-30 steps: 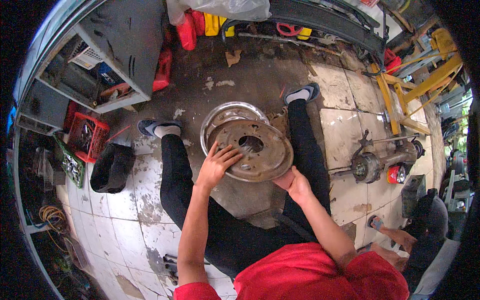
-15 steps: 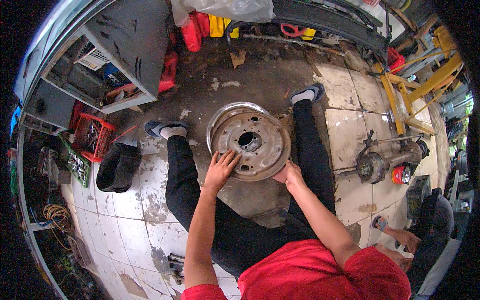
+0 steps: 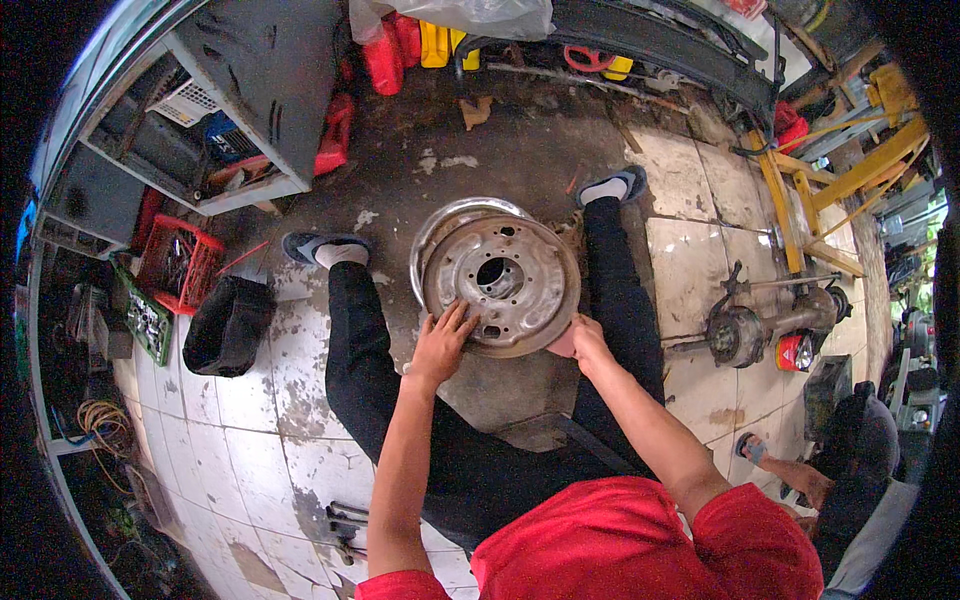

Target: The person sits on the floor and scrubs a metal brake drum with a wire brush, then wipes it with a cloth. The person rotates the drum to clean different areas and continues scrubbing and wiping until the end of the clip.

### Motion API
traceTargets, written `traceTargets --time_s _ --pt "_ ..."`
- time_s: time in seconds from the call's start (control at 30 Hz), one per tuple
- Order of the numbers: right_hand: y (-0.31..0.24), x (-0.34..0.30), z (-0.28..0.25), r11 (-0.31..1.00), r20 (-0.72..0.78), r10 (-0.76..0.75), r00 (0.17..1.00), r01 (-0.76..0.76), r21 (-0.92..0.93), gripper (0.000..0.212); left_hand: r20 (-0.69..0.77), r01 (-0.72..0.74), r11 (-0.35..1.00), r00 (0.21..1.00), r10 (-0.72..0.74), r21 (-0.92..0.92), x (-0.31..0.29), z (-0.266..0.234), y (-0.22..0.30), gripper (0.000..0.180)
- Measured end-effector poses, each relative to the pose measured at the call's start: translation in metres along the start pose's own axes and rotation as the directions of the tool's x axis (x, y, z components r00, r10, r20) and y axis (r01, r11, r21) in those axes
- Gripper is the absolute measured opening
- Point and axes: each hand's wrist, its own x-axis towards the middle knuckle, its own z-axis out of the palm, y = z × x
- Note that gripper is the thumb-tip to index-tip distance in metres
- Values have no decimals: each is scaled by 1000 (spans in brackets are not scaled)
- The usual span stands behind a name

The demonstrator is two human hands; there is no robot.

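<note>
Between my outstretched legs stands a worn steel wheel rim (image 3: 535, 275), tilted so that its dull, stained disc faces me. Its round centre hole is ringed by small bolt holes. My left hand (image 3: 444, 340) lies on the lower left of the disc, fingers spread over the metal. At the lower right edge, my right hand (image 3: 590, 342) is closed on a flat pinkish sheet (image 3: 563, 345), which it presses to the outer lip. The sheet looks like sandpaper, though its surface is too small to make out.
A grey cabinet (image 3: 255, 75), a red crate (image 3: 205, 262) and a black bin (image 3: 228, 330) stand to the left. On the right are an axle (image 3: 765, 322), a red can (image 3: 795, 352) and a yellow frame (image 3: 785, 200). Another person's hand (image 3: 755, 447) shows at lower right.
My right hand has shifted slightly up along the rim's edge with the pinkish sheet. The left hand remains on the disc. The whole view has shifted slightly.
</note>
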Motion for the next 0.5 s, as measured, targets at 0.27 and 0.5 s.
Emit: traceTargets --time_s 0.27,0.5 --pt "9 13 -6 944 -74 -89 993 60 -325 39 -295 336 793 797 -527 -509 9 -10 -10 41" --pt "0 1 -4 913 -4 -104 995 94 -396 42 -94 543 494 603 -792 -679 19 50 -36 48"
